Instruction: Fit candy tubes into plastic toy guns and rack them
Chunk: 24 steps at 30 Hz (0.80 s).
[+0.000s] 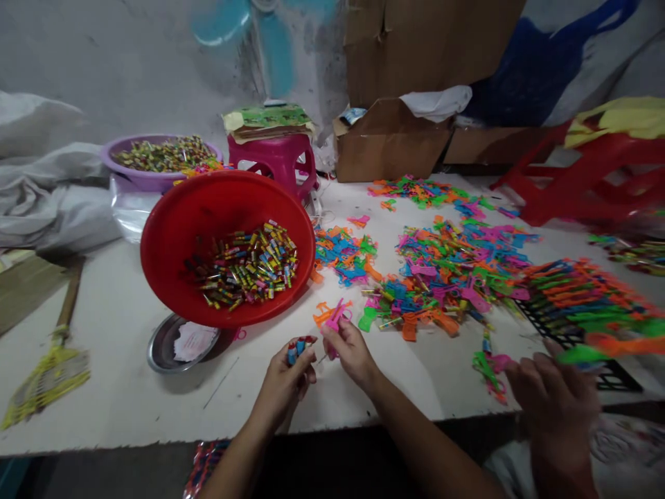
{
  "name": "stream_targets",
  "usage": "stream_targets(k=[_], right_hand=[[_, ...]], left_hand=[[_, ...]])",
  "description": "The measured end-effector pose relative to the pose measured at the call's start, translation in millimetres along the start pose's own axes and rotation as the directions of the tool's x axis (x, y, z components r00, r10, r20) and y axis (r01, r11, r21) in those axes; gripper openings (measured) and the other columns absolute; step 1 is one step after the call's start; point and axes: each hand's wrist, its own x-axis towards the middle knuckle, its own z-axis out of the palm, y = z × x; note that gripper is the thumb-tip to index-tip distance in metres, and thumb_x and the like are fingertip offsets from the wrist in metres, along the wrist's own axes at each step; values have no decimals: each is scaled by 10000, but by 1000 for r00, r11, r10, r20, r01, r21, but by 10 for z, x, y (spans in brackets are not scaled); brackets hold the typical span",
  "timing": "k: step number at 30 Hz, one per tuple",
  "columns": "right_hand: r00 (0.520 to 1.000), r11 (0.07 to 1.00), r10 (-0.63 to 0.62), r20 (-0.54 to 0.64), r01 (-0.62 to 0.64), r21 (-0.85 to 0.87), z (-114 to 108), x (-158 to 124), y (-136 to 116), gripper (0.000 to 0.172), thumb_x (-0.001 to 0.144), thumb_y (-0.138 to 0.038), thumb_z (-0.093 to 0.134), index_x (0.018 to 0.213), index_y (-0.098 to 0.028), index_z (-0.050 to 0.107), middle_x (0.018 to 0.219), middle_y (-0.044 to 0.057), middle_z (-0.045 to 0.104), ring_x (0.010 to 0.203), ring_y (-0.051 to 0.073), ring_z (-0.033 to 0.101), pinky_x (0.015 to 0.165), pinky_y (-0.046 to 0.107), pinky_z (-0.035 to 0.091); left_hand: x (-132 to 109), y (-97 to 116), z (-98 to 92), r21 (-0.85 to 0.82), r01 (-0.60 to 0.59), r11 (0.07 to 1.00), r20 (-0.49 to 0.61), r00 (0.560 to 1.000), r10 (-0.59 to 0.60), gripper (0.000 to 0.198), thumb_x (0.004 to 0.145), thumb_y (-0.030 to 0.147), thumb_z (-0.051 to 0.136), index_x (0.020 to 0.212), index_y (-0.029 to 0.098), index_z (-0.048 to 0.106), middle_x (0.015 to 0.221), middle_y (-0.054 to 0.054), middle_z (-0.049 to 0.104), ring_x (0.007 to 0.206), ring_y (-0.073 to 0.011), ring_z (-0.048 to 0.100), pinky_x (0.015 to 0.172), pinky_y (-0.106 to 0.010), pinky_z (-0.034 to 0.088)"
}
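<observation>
head view: red basin (171, 229) holds small coloured tubes (244, 267) beside purple basin (148, 179)

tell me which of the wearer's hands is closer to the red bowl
Left. The left hand with small tubes sits just below the red bowl's near rim; the right hand, holding a pink toy piece, is farther to the bowl's right.

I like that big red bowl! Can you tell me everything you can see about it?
The red bowl is round, wide and looks like smooth plastic. It is tilted, its open side turned toward the person, with one edge resting over a small metal dish on the white table. Inside lies a heap of small colourful wrapped tubes, gathered in the lower half. A purple basin sits behind it, and neither hand touches it.
</observation>
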Motion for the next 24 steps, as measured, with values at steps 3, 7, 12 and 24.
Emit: stream_targets(k=[3,7,12,24], right_hand=[[1000,1000,-22,9,22,6,75,-32,1,279,746,-438,542,687,-175,469,536,-57,396,464,73,351,442,204,291],[999,999,10,49,-12,48,116,-55,-30,273,744,-433,544,677,-179,471,536,-56,376,464,74,322,439,210,265],[999,999,8,40,-9,37,95,-93,-44,290,764,-447,510,656,-187,444,517,-55,398,473,82,345,463,220,280],[994,954,95,-57,-75,291,130,-83,-26,282,695,-415,621,667,-172,482,528,-59,416,459,69,353,447,201,282]], left_hand=[[-6,-14,-5,4,-23,1000,-28,999,23,442,582,416,688,899,147,539,516,41,559,298,-35,389,288,-147,200],[-4,-22,-2,-16,-47,999,-27,999,47,377,596,408,678,831,157,524,650,2,620,322,-40,432,298,-150,200],[-26,-3,3,45,-64,997,-5,998,64,301,647,394,646,773,146,532,381,72,464,294,-46,366,320,-159,211],[-17,-119,14,115,-133,984,39,991,130,264,704,382,599,827,155,543,608,21,583,346,-31,398,351,-164,279]])
